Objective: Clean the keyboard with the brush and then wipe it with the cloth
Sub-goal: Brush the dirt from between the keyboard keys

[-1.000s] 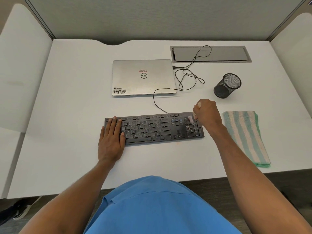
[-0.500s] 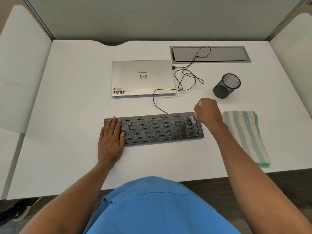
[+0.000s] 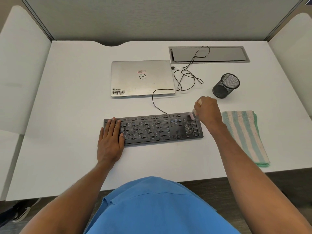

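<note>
A black keyboard (image 3: 152, 129) lies across the middle of the white desk (image 3: 67, 98). My left hand (image 3: 110, 141) rests flat on its left end, fingers together over the keys. My right hand (image 3: 206, 110) is closed around a small brush (image 3: 192, 115); the pale bristles touch the top right corner of the keyboard, above the number pad. Dust specks show on the number pad keys. A folded green-and-white striped cloth (image 3: 244, 135) lies on the desk just right of the keyboard, apart from both hands.
A closed silver laptop (image 3: 142, 78) sits behind the keyboard, with a black cable (image 3: 185, 80) looping from it to the keyboard. A black mesh pen cup (image 3: 226, 85) stands at the back right. A grey cable hatch (image 3: 209, 54) is set into the desk's far side.
My right hand has drawn the brush from the number pad keys up towards the keyboard's far right corner. My left hand has stayed in place.
</note>
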